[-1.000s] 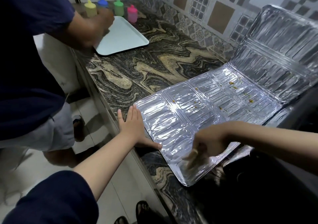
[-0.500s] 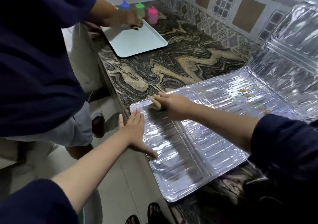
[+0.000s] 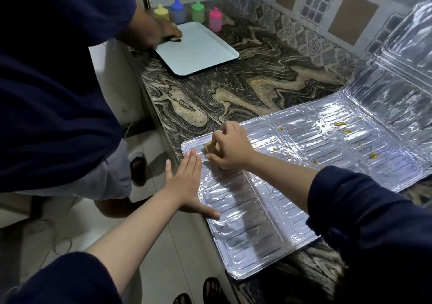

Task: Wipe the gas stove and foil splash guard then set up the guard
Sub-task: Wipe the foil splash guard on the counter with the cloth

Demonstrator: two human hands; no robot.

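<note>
The foil splash guard [image 3: 292, 175] is laid flat on the marbled counter [image 3: 245, 88], its far panel bent up against the tiled wall. A yellowish sponge [image 3: 208, 146] is grasped by the right hand [image 3: 230, 148] and pressed onto the foil's near-left corner, while the foil's edge is held down by the left hand [image 3: 187, 182], flat with fingers straight. Beyond, a pale tray [image 3: 198, 49] is touched by a second person's hand [image 3: 168, 32].

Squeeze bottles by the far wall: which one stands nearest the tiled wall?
The pink bottle, at the right end of the row. The yellow bottle, blue bottle and green bottle stand further left, behind the tray.
</note>
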